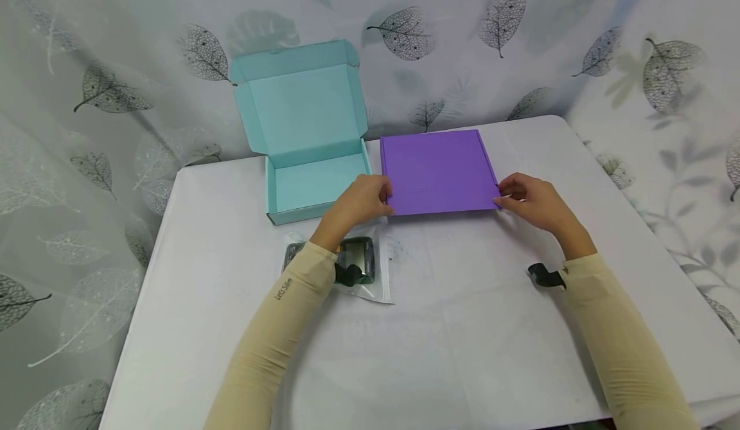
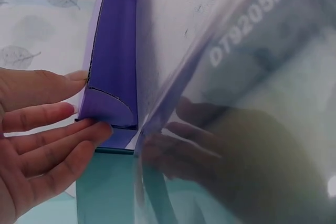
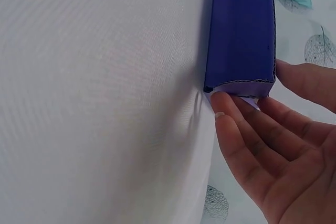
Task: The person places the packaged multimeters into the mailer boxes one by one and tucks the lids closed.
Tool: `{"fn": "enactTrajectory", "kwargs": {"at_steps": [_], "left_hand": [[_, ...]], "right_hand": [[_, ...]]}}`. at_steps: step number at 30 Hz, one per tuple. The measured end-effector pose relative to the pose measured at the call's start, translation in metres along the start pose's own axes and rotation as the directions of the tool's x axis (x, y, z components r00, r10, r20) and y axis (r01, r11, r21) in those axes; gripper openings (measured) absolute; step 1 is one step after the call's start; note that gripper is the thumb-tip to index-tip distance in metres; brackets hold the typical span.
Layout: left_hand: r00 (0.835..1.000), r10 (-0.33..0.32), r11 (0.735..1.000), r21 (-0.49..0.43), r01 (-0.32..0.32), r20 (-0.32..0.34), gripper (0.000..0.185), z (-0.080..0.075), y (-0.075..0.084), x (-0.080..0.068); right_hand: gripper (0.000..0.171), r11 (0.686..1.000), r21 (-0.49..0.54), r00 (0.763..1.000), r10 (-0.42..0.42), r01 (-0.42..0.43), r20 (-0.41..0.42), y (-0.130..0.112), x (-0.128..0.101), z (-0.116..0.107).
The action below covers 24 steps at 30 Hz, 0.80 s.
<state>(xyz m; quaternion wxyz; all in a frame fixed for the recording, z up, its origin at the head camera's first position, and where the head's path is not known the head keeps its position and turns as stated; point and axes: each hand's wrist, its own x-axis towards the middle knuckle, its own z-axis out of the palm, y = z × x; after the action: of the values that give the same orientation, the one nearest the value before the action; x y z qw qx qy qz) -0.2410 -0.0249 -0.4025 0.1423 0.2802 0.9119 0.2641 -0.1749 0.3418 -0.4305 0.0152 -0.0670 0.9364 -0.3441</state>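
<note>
White table: teal box, bagged gadget.

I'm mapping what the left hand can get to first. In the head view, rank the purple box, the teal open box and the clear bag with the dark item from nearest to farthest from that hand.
1. Purple box: the left hand touches its near left corner.
2 and 3. Clear bag, just below under the wrist, and teal open box, just left of the hand: too close to call.
</note>
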Motion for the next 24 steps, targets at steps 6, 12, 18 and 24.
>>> {"fn": "enactTrajectory", "kwargs": {"at_steps": [6, 12, 18, 24], "left_hand": [[1.0, -0.005, 1.0, -0.025, 0.005, -0.002, 0.033, 0.0015, -0.0009, -0.002], [1.0, 0.007, 0.999, -0.053, -0.007, -0.008, 0.032, 0.0026, -0.0027, -0.0034], [1.0, 0.011, 0.998, -0.069, -0.012, -0.015, 0.031, 0.0042, -0.0051, -0.0035], [0.999, 0.015, 0.998, -0.061, -0.017, -0.034, 0.034, 0.007, -0.006, -0.0028]], "right_hand": [[0.029, 1.0, 0.008, 1.0, 0.014, -0.014, -0.013, 0.0008, -0.0005, 0.0006], [0.027, 1.0, 0.007, 1.0, 0.006, -0.006, -0.021, 0.0016, 0.0002, 0.0003], [0.027, 1.0, 0.007, 0.999, 0.019, -0.019, -0.034, 0.0019, 0.0003, 0.0008], [0.029, 0.999, 0.021, 0.999, 0.038, -0.038, -0.02, 0.0014, 0.0021, 0.0011]]}}
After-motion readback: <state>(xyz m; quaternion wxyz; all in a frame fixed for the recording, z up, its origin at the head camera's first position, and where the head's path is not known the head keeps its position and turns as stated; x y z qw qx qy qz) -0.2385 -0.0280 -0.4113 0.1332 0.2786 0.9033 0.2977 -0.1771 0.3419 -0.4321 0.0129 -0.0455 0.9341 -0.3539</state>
